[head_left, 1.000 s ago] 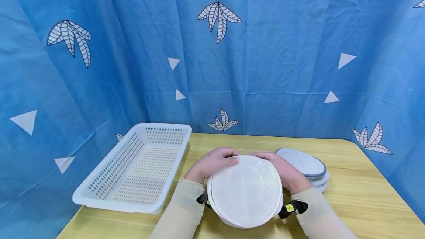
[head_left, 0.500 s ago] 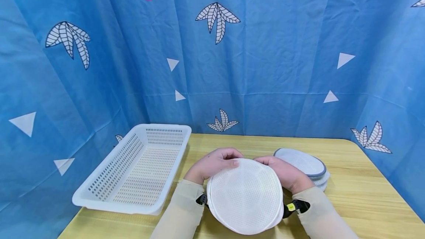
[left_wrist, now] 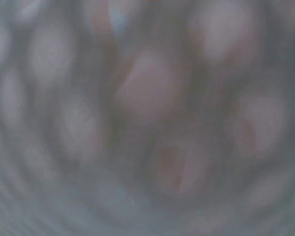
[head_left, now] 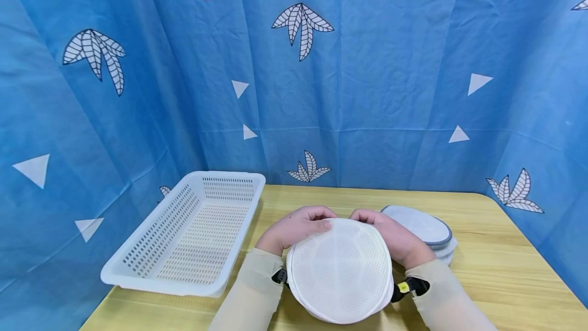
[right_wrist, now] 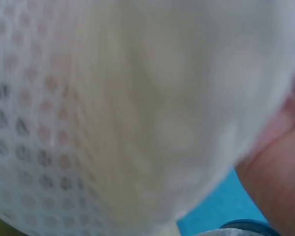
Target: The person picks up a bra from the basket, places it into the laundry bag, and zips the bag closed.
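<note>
In the head view a round white mesh laundry bag (head_left: 340, 272) is held up over the table's front, its flat round face toward me. My left hand (head_left: 298, 229) pinches its far left rim, thumb on top. At the far right rim my right hand (head_left: 386, 234) grips the edge with curled fingers, their tips partly hidden behind the bag. White mesh (right_wrist: 44, 142) fills much of the right wrist view, with part of the right hand (right_wrist: 280, 162) at the side. Blurred mesh with large holes covers the left wrist view.
A white perforated plastic basket (head_left: 257, 203) stands on the left of the wooden table (head_left: 496, 249). Just behind my right forearm lies another white mesh bag (head_left: 418, 223) with grey trim, apparently stacked on more white mesh. A blue patterned curtain (head_left: 381, 75) surrounds the table.
The white mesh bag has tipped slightly and dropped a little toward me. My right hand's fingers have shifted along the far rim and curled more. The left hand stays almost in place.
</note>
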The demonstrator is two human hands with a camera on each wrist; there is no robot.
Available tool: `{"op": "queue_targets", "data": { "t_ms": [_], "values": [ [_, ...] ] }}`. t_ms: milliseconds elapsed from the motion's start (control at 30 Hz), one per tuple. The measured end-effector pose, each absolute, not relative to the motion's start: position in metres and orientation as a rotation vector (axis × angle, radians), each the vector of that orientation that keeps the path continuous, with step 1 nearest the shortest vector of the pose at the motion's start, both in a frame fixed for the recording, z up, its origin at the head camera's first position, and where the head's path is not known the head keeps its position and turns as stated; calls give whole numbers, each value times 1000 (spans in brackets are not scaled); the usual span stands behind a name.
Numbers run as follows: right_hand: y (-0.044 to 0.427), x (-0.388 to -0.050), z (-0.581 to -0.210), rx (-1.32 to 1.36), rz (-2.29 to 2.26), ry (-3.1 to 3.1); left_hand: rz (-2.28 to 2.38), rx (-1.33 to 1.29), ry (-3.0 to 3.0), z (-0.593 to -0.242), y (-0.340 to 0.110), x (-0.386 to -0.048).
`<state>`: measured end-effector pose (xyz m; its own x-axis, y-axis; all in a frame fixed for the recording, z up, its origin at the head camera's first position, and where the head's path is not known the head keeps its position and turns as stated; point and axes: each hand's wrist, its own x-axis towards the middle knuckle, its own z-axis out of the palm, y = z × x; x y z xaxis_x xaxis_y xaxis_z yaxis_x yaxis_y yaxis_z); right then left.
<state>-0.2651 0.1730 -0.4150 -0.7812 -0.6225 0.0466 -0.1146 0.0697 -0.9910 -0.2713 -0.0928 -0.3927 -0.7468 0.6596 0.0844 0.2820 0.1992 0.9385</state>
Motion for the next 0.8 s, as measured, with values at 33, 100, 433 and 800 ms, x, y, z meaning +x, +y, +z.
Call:
{"op": "queue_targets", "data": {
  "t_ms": [33,100,433,800],
  "values": [
    [172,-265,-414,-694,-1777,2018,1569,865,2157,-393,-93,-271],
    [170,-265,-412,-658,-1820,2110,1588,824,2185,-394,-93,-273],
    [176,-269,-400,-640,-1839,2607,1822,489,2303,-394,-94,-278],
    [185,-273,-396,-333,-2029,2559,1937,494,2197,-394,-101,-285]
  ]
}}
